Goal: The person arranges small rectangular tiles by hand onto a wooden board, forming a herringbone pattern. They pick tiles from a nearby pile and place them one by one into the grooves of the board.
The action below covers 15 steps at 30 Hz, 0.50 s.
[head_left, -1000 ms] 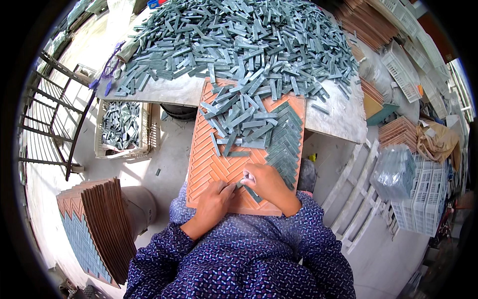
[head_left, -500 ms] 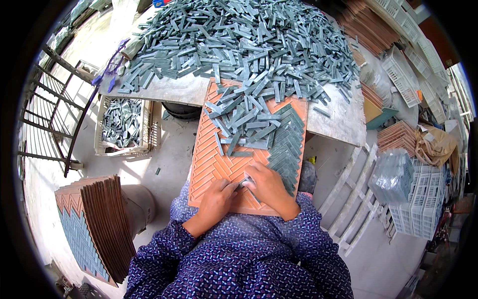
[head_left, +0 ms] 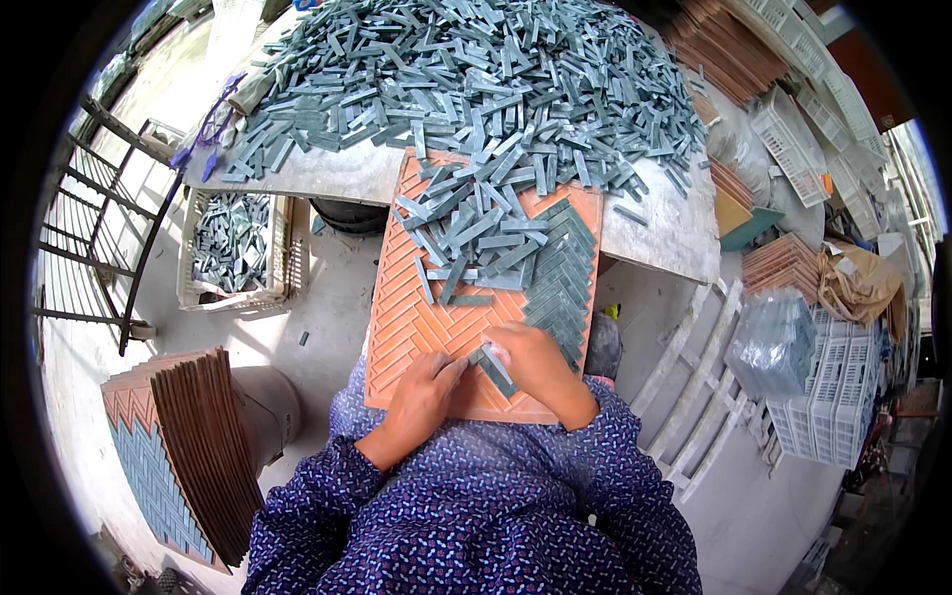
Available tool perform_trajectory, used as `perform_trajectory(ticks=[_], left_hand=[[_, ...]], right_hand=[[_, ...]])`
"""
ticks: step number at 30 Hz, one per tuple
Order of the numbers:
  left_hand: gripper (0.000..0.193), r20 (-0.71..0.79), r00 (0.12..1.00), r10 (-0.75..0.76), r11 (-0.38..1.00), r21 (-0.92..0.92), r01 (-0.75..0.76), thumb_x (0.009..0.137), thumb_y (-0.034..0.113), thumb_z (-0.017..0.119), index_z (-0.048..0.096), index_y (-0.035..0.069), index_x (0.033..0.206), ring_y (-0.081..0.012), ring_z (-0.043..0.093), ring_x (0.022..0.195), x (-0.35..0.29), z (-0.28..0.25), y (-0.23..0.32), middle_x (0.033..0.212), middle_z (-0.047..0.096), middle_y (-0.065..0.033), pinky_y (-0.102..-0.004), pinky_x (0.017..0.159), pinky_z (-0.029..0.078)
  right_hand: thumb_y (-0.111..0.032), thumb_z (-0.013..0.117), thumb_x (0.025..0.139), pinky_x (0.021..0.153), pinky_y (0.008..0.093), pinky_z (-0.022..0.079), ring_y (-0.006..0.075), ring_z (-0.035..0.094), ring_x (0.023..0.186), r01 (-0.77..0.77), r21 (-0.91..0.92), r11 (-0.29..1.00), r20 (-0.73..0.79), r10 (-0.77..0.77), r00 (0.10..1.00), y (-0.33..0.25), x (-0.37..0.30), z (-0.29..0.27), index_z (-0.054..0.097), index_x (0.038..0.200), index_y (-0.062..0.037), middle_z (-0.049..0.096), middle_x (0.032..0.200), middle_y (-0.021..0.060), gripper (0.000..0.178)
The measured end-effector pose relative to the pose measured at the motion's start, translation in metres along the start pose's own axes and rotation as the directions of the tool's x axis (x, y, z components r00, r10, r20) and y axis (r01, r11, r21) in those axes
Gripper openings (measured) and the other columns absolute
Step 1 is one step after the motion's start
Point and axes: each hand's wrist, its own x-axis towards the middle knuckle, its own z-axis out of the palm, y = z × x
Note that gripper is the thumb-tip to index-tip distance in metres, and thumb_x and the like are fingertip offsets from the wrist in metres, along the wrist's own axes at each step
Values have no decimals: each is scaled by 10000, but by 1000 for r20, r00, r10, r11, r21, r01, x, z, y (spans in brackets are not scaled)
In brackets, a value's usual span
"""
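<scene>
An orange herringbone mould board (head_left: 416,307) lies tilted from the table edge toward my lap. Loose grey-green tile strips (head_left: 476,233) are heaped on its upper half, and a band of strips (head_left: 560,283) is set in the grooves along its right side. My left hand (head_left: 421,397) rests on the board's lower edge, its fingers touching a strip (head_left: 493,365) near the bottom. My right hand (head_left: 535,362) is beside it, fingertips pressing on that same strip.
A large pile of grey-green strips (head_left: 476,79) covers the table (head_left: 654,223). A white crate with more strips (head_left: 233,243) sits at the left. Stacked boards (head_left: 193,451) stand at lower left. White baskets (head_left: 833,397) and a plastic bag (head_left: 773,342) are at right.
Both hands stay at the board's lower edge. The fingers have shifted slightly around the strip between them.
</scene>
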Motion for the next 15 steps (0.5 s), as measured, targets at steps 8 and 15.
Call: perform_trajectory(ticks=[8, 15], left_hand=[[247, -28, 999, -19, 1000, 5, 19, 750, 7, 655, 654, 3, 998, -305, 597, 830, 11, -9, -3, 910, 611, -125, -369, 721, 495], [164, -62, 991, -115, 993, -26, 113, 770, 18, 656, 666, 25, 933, -297, 615, 812, 28, -18, -14, 866, 627, -116, -355, 715, 503]], right_hand=[[-69, 671, 770, 638, 409, 472, 357, 599, 748, -47, 78, 996, -156, 59, 986, -14, 1, -15, 603, 881, -12, 604, 821, 158, 143], [-114, 735, 717, 617, 400, 477, 316, 609, 731, -138, -115, 984, -52, 133, 990, -19, -13, -1, 592, 927, -46, 591, 808, 115, 263]])
